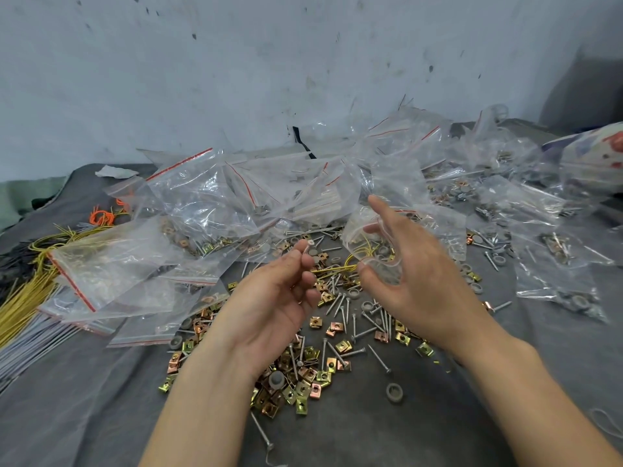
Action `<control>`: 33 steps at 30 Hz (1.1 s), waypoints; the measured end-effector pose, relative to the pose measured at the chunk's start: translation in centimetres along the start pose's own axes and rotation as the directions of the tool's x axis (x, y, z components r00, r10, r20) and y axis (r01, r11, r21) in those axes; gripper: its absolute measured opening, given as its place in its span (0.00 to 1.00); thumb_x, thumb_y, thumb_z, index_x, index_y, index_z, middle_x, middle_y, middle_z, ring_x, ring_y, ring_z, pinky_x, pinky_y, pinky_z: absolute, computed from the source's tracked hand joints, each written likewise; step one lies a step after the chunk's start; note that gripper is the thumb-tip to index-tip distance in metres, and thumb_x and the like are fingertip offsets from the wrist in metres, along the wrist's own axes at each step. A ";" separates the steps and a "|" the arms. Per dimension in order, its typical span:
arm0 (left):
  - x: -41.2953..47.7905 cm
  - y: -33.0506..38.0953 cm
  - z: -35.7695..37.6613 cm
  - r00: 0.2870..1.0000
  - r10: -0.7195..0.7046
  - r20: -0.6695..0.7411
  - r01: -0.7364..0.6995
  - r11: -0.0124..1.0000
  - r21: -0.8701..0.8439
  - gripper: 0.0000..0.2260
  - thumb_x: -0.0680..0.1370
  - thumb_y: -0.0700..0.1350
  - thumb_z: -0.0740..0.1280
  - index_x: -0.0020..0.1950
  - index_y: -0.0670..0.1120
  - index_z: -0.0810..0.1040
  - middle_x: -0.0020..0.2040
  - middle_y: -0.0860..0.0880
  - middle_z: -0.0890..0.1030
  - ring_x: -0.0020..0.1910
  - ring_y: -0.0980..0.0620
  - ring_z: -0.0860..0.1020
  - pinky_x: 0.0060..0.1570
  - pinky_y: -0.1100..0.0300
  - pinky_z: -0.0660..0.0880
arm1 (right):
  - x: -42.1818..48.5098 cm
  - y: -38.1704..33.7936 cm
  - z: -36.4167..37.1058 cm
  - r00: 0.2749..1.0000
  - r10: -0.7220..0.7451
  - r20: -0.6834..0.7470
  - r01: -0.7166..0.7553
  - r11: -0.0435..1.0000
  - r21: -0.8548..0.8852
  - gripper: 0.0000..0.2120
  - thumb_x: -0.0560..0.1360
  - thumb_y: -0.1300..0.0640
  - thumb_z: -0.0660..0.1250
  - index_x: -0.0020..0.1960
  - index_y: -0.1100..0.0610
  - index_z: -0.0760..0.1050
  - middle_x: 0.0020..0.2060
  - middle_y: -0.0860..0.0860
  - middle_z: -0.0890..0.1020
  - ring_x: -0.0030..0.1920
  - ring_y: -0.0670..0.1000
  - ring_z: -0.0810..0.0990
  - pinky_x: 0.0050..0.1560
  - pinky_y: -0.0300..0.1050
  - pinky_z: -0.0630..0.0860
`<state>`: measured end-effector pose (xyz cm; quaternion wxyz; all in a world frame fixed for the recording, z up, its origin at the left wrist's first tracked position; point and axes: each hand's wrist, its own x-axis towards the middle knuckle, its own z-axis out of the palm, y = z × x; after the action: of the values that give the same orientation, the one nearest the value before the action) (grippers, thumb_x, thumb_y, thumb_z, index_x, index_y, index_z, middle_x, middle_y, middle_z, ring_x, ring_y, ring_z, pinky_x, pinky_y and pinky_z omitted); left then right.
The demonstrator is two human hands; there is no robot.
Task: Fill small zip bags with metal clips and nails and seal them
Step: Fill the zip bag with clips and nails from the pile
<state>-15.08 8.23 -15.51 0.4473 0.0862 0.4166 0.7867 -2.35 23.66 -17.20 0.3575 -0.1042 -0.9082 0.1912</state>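
We are pinching a single nail (306, 247) between the thumb and fingertips of our left hand (279, 298), palm turned up. Just to its right, our right hand (418, 274) is gripping a small clear zip bag (367, 230), fingers curled round it. Yellow wire (362, 251) is showing through the plastic, and we cannot tell whether it is lying inside or behind. Below both hands, loose metal clips (303, 382) and loose nails (340, 305) are lying scattered on the grey cloth (101, 399). Left of the left hand, empty red-striped zip bags (111, 264) are lying heaped. Beyond the right hand, filled bags (559, 251) are holding nails, clips and grey washers.
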 end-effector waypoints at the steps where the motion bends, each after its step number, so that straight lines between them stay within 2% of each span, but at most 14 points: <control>1: 0.0 0.0 0.0 1.000 -0.007 0.012 0.007 0.999 -0.035 0.09 0.74 0.39 0.65 0.53 0.45 0.79 0.38 0.50 0.79 0.31 0.56 0.76 0.29 0.63 0.75 | 0.0 0.0 0.0 1.000 -0.004 -0.003 0.004 1.000 0.003 0.36 0.77 0.48 0.66 0.80 0.52 0.55 0.62 0.47 0.77 0.63 0.44 0.73 0.70 0.53 0.68; 4: -0.3 0.2 -0.3 0.994 -0.045 0.101 0.059 0.987 -0.147 0.05 0.76 0.37 0.62 0.49 0.43 0.76 0.39 0.49 0.77 0.33 0.54 0.75 0.33 0.60 0.75 | 0.0 0.1 0.0 1.000 -0.008 -0.008 0.008 1.000 0.007 0.36 0.77 0.49 0.67 0.80 0.53 0.56 0.62 0.47 0.77 0.63 0.45 0.74 0.70 0.53 0.68; 8: -1.0 0.6 -0.2 0.969 -0.074 0.235 0.133 0.960 -0.246 0.08 0.78 0.37 0.58 0.46 0.44 0.76 0.39 0.50 0.74 0.36 0.54 0.72 0.41 0.60 0.72 | 0.0 0.1 0.1 1.000 -0.009 0.003 0.009 1.000 -0.007 0.36 0.77 0.49 0.66 0.80 0.54 0.56 0.61 0.48 0.78 0.61 0.48 0.75 0.68 0.49 0.68; 11: -1.0 0.6 -0.1 0.967 -0.061 0.247 0.126 0.959 -0.255 0.08 0.79 0.38 0.58 0.47 0.46 0.77 0.39 0.51 0.73 0.36 0.54 0.71 0.41 0.60 0.71 | 0.1 0.1 0.0 1.000 -0.007 0.008 0.008 1.000 -0.012 0.36 0.77 0.49 0.66 0.80 0.54 0.56 0.61 0.48 0.78 0.60 0.50 0.76 0.67 0.48 0.69; 14: -0.7 0.3 0.1 0.987 0.003 0.159 0.018 0.991 -0.131 0.07 0.79 0.39 0.62 0.51 0.46 0.79 0.40 0.51 0.76 0.35 0.55 0.74 0.39 0.61 0.74 | 0.0 0.0 0.0 1.000 -0.006 0.005 0.006 1.000 -0.002 0.36 0.77 0.48 0.65 0.80 0.54 0.56 0.62 0.48 0.77 0.61 0.49 0.76 0.68 0.51 0.70; 17: -0.2 -0.1 0.6 0.980 0.201 0.007 -0.199 0.963 0.181 0.09 0.79 0.40 0.66 0.58 0.48 0.80 0.43 0.52 0.83 0.38 0.56 0.79 0.39 0.61 0.75 | -0.1 0.0 0.0 1.000 0.001 0.005 -0.001 1.000 0.019 0.36 0.77 0.46 0.65 0.80 0.52 0.55 0.66 0.47 0.76 0.66 0.45 0.73 0.71 0.56 0.68; 20: -0.4 -0.4 1.3 0.897 0.442 -0.006 -0.375 0.767 0.521 0.09 0.79 0.40 0.67 0.58 0.50 0.78 0.47 0.52 0.86 0.41 0.59 0.81 0.39 0.67 0.75 | -0.1 0.1 0.0 1.000 0.007 0.007 -0.008 1.000 0.022 0.37 0.77 0.45 0.66 0.80 0.51 0.54 0.67 0.47 0.75 0.67 0.44 0.72 0.71 0.57 0.68; 23: -0.9 -0.4 2.2 0.795 0.585 0.164 -0.521 0.518 0.679 0.06 0.79 0.40 0.68 0.55 0.49 0.80 0.47 0.53 0.86 0.45 0.61 0.82 0.44 0.71 0.75 | -0.1 0.2 0.0 1.000 0.009 0.012 -0.009 1.000 0.018 0.37 0.77 0.44 0.65 0.81 0.49 0.53 0.67 0.47 0.75 0.67 0.44 0.72 0.71 0.58 0.68; 26: -0.9 -0.4 3.3 0.742 0.598 0.303 -0.564 0.313 0.764 0.05 0.80 0.41 0.68 0.51 0.51 0.81 0.44 0.58 0.85 0.46 0.64 0.81 0.45 0.74 0.72 | 0.0 0.3 0.1 1.000 0.006 0.016 -0.006 1.000 0.017 0.38 0.76 0.43 0.65 0.81 0.50 0.53 0.66 0.47 0.76 0.66 0.44 0.72 0.70 0.58 0.69; 29: -0.6 -0.8 4.3 0.718 0.589 0.370 -0.570 0.194 0.798 0.07 0.79 0.41 0.68 0.49 0.54 0.82 0.43 0.63 0.82 0.45 0.67 0.79 0.42 0.76 0.69 | 0.0 0.4 0.3 1.000 -0.011 -0.006 0.011 1.000 0.022 0.37 0.76 0.43 0.65 0.80 0.52 0.56 0.65 0.49 0.77 0.65 0.46 0.74 0.68 0.58 0.71; 31: -0.3 -1.3 4.8 0.708 0.574 0.411 -0.574 0.131 0.808 0.08 0.79 0.41 0.68 0.50 0.55 0.82 0.44 0.62 0.82 0.46 0.66 0.79 0.45 0.72 0.72 | 0.0 0.5 0.4 1.000 -0.017 -0.013 0.017 0.999 0.028 0.38 0.74 0.43 0.64 0.80 0.53 0.57 0.64 0.50 0.77 0.65 0.48 0.74 0.67 0.59 0.71; 33: 0.0 -1.7 5.0 0.719 0.544 0.432 -0.570 0.106 0.815 0.09 0.80 0.42 0.67 0.54 0.55 0.82 0.47 0.61 0.83 0.50 0.64 0.79 0.53 0.63 0.75 | 0.0 0.7 0.4 1.000 -0.014 -0.016 0.015 0.999 0.043 0.38 0.74 0.44 0.64 0.80 0.53 0.57 0.64 0.51 0.77 0.65 0.50 0.75 0.67 0.60 0.71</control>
<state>-11.47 11.53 -13.55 -0.0050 0.4768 0.7081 0.5209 -2.62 24.17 -17.77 0.3679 -0.0915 -0.9018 0.2073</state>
